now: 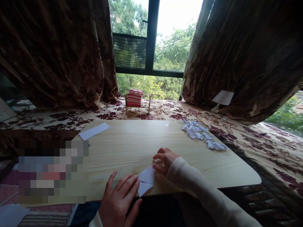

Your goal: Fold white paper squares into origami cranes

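Observation:
A folded piece of white paper [146, 180] lies at the near edge of the table, with a crease and pointed corners showing. From the left, my left hand [121, 197] rests with its fingers spread, the fingertips touching the paper's left edge. At the paper's upper right corner is my right hand [165, 161], its thumb touching the corner. Its other fingers are bent and apart from the thumb, above the tabletop. Several folded white paper pieces [196, 130] lie in an overlapping cluster at the table's far right.
The pale wooden table [118, 151] has a white paper strip [94, 131] at its far left. Beyond it, on patterned cloth, stand a small rack with folded striped cloths [134, 97] and a white lamp [223, 97]. A blurred patch covers the left side.

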The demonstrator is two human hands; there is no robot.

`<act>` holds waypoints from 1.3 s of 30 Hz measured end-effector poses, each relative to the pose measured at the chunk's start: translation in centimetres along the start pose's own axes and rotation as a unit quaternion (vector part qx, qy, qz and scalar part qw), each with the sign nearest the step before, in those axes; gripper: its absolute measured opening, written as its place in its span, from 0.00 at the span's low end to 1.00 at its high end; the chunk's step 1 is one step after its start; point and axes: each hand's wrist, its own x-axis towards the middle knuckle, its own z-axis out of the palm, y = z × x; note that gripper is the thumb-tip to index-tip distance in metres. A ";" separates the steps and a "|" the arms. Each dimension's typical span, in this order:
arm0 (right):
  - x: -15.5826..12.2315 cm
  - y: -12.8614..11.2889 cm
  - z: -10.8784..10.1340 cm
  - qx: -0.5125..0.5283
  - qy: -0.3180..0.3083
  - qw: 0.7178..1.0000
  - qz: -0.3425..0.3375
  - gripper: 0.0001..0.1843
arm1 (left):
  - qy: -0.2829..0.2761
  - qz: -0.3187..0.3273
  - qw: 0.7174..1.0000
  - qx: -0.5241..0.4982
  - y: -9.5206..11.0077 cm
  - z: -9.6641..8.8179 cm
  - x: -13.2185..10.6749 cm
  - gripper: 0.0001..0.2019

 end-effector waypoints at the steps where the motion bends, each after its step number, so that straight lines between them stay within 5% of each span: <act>1: 0.0 -0.2 0.0 0.016 -0.002 1.000 -0.003 0.11 | -0.006 0.004 1.000 0.009 0.0 0.0 0.0 0.16; 6: -0.1 -0.7 0.2 0.106 -0.008 0.994 -0.003 0.04 | -0.015 -0.027 0.999 -0.031 0.0 -0.2 0.2 0.14; 11: 0.9 0.2 0.5 0.230 -0.028 0.972 0.025 0.04 | -0.001 -0.161 0.978 -0.135 -1.5 -0.4 3.0 0.11; 13: 1.8 0.5 0.6 0.288 -0.016 0.957 0.041 0.02 | -0.015 -0.225 0.938 -0.263 -2.3 -0.2 5.0 0.10; 15: 3.0 0.6 0.7 0.338 0.020 0.939 0.051 0.02 | -0.039 -0.291 0.869 -0.398 -3.0 0.3 6.8 0.09; 21: 5.4 -0.4 2.8 0.446 0.116 0.886 0.055 0.19 | 0.043 -0.403 0.786 -0.466 -4.8 3.3 9.4 0.12; 27: 5.5 -1.2 6.1 0.514 0.145 0.844 0.051 0.17 | 0.057 -0.445 0.704 -0.550 -5.2 4.1 9.0 0.13; 32: 5.1 -0.9 6.2 0.535 0.165 0.827 0.047 0.13 | 0.046 -0.434 0.684 -0.585 -4.9 3.9 8.6 0.11; 39: 4.9 -1.2 6.1 0.509 0.194 0.838 0.021 0.06 | 0.035 -0.418 0.695 -0.584 -4.8 4.0 8.5 0.12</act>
